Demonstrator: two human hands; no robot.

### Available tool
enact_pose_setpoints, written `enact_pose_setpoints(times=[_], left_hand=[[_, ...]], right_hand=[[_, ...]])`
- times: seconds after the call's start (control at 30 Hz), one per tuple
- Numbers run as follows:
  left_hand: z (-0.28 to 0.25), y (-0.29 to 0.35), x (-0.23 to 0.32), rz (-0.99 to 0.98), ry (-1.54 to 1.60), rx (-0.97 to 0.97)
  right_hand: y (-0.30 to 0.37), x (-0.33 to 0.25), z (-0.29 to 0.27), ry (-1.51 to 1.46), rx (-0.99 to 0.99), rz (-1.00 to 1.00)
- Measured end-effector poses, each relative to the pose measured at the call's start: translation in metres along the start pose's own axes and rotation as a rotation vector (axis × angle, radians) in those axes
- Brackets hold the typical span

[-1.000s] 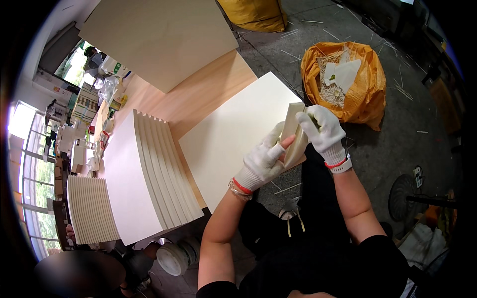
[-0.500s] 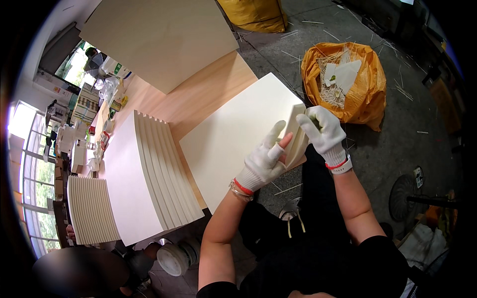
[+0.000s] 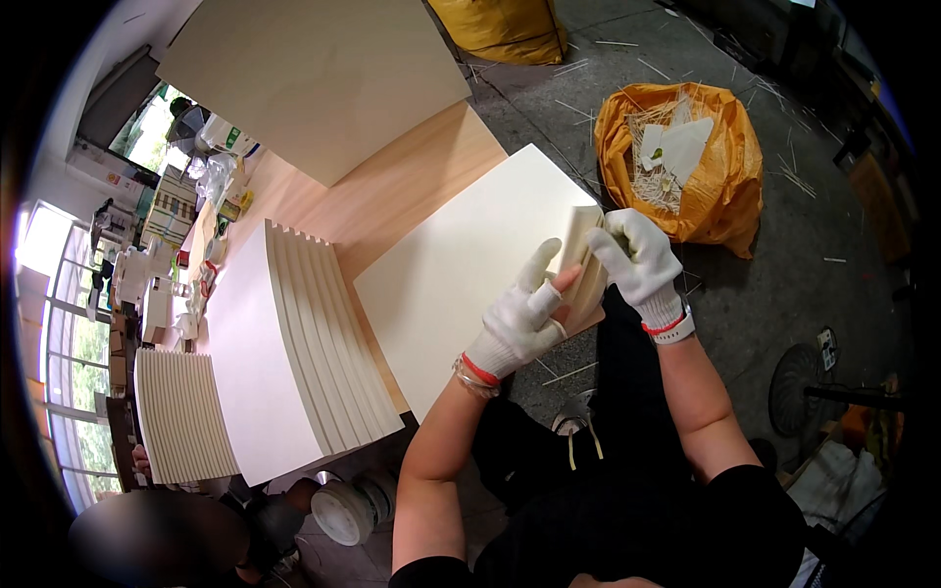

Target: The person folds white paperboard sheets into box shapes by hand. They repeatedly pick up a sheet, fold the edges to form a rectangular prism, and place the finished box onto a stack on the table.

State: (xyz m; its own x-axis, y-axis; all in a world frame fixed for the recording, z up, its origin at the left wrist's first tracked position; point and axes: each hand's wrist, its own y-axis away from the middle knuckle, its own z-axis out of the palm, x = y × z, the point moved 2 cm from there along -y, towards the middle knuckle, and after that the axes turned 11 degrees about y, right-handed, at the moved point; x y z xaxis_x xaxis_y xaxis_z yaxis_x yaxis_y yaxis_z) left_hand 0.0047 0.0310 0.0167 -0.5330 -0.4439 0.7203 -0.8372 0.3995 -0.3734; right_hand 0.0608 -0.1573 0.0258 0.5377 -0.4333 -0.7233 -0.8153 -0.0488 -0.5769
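A large white sheet (image 3: 470,250) lies on the wooden table, its near right edge raised into a folded, curved flap (image 3: 585,233). My right hand (image 3: 639,255), in a white knit glove, is closed on the outer edge of that flap, thumb and fingers pinching it. Across the sheet's near edge lies my left hand (image 3: 521,312), also gloved, with one bare fingertip showing. Its thumb stands apart from the fingers, and the bare fingertip touches the inner side of the flap. The lower fingers of the left hand are partly hidden.
Stacked white boards with stepped edges (image 3: 294,343) stand to the left, and another ribbed stack (image 3: 184,416) beyond. A large beige board (image 3: 323,78) covers the table's far part. An orange sack of offcuts (image 3: 730,186) sits on the floor. At lower left is another person (image 3: 279,514).
The flap has bent over a little further and looks more rounded near my left fingertip. Both hands stay in almost the same place.
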Motion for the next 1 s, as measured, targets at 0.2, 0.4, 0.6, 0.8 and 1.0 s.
enact_pose_setpoints(times=[0.2,0.4,0.6,0.8,1.0], left_hand=[[0.002,-0.003,-0.005,0.07,0.039,-0.041],[0.0,-0.004,0.002,-0.098,0.103,-0.014],[0.002,-0.002,-0.001,-0.047,0.075,0.005],[0.0,-0.002,0.004,-0.053,0.088,0.032],[0.002,-0.004,-0.006,-0.045,0.095,-0.085]], right_hand=[[-0.001,0.001,0.001,0.029,0.016,0.037],[-0.001,0.0,0.002,0.028,0.031,0.046],[0.0,0.0,0.002,0.017,0.045,0.043],[-0.001,0.0,-0.002,0.011,-0.014,-0.018],[0.0,0.001,0.0,-0.02,0.013,0.066]])
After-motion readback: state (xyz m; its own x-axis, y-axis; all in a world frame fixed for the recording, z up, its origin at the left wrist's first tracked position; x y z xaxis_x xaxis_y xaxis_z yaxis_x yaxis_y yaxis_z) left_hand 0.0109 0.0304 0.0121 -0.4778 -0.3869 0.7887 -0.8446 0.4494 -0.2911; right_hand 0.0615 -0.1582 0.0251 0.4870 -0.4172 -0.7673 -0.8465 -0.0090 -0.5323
